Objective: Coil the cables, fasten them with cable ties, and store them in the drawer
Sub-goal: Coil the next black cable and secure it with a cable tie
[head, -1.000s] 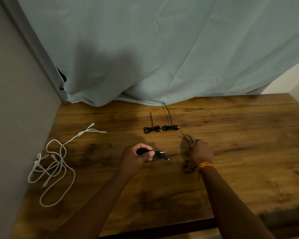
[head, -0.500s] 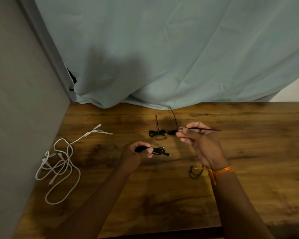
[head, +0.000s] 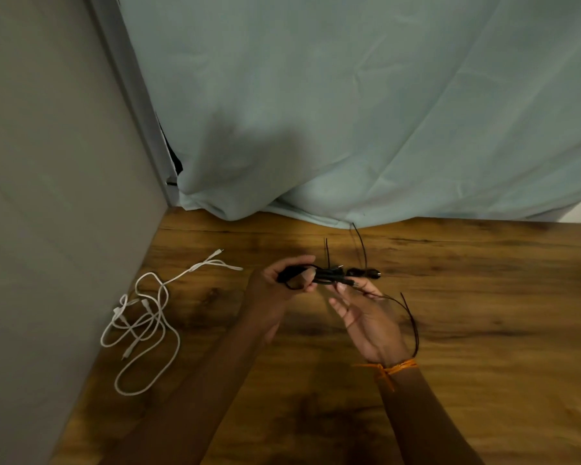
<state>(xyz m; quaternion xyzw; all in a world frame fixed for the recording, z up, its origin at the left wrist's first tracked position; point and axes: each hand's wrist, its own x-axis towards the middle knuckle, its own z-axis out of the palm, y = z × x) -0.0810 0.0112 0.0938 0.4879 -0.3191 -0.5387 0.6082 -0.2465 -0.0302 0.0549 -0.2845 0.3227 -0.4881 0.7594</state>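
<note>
Cloth point(head: 349, 112), pale blue-green, matte and softly creased, fills the upper two thirds of the frame. Its hem sags in folds onto the far edge of the brown wooden table point(head: 483, 330). Down the left side runs a flat grey wall point(head: 47, 196), smooth and plain. The table top has a slight sheen, with dark grain streaks and knots running across it.

At the left of the table, close to the wall, a long white round cable point(head: 141, 327) sprawls in loose tangled loops. Its slim plug ends point toward the middle of the frame.

My left hand point(head: 275, 286), near the centre, has its fingers curled round a black rubbery cable point(head: 329, 278) gathered into a short flat coil. A loop shows between my fingers, and the narrow plugs stick out to the right.

My right hand point(head: 366, 317) lies palm up just right of it, the outer fingers loose and spread. Thumb and forefinger pinch a thin black plastic cable tie point(head: 413, 320), which bends in a stiff arc back past my wrist. One fingertip touches the plug end of the coil.

Just beyond those plugs, on the table, sits a small tied black bundle point(head: 366, 272), with a hair-thin tail standing up toward the cloth hem. A second tail rises behind the coil I hold; I cannot make out what it belongs to.

An orange thread band point(head: 394, 366) is knotted round my right wrist, with a frayed end hanging down.
</note>
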